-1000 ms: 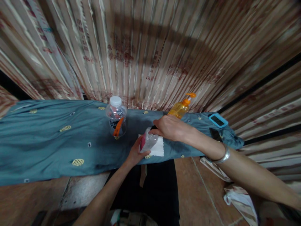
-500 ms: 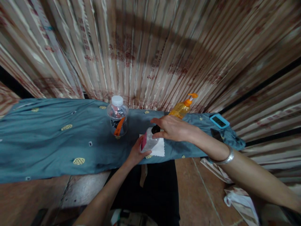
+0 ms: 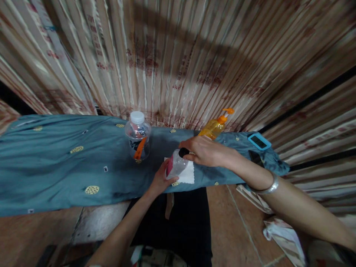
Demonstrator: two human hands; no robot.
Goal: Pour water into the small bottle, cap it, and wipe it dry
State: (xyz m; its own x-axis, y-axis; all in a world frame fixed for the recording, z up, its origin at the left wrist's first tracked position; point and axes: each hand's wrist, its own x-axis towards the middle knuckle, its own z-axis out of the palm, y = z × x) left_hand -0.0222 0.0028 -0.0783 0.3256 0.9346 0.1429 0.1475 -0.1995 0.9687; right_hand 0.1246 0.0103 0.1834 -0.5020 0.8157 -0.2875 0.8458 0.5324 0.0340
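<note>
Left hand (image 3: 160, 181) is wrapped around the body of a small clear bottle (image 3: 175, 167) with a pink label, fingers closed on it from below and from the near side. Right hand (image 3: 204, 151) comes in from the right, fingers (image 3: 187, 142) pinched shut on the bottle's black cap (image 3: 183, 152).

Progress, as a judgement: the cap sits on the neck, with no gap visible between cap and bottle, so the cap is not off. Cannot tell whether it is being loosened or tightened, nor how far it is turned. Contents not readable.

Orientation: the bottle is tilted. Its long axis runs from the base, down-left in the left palm, up and to the right toward the right fingertips. The cap end points away from the body and to the right.

Directly under the bottle and both sets of fingers lies a white cloth (image 3: 187, 177) on the teal-covered table (image 3: 55, 167). Left of the left fingers stands an upright clear bottle with white cap (image 3: 137, 135), near but apart. Just behind the right fingers is an orange pump bottle (image 3: 215, 126). Well to the right of them lies a blue-cased device (image 3: 258, 141).
</note>
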